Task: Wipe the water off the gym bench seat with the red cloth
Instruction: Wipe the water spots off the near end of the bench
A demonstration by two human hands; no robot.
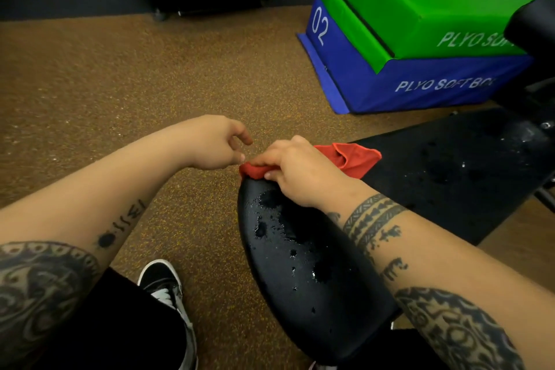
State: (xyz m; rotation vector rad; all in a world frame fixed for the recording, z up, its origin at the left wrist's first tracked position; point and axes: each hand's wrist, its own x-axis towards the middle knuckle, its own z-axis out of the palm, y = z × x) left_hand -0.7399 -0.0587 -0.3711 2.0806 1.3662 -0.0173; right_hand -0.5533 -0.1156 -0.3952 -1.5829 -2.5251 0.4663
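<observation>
— Where is the red cloth (351,159)?
— Bunched on the far tip of the bench seat (315,273). My right hand (300,171) pinches its left end, fingers curled on it.
— How will it handle?
— Soft, light and floppy, I think. The water drops (261,228) make the seat look slick, so I'd press on the cloth's middle.
— Your left hand (216,144)?
— Just beside the cloth, fingers loose, holding nothing.
</observation>
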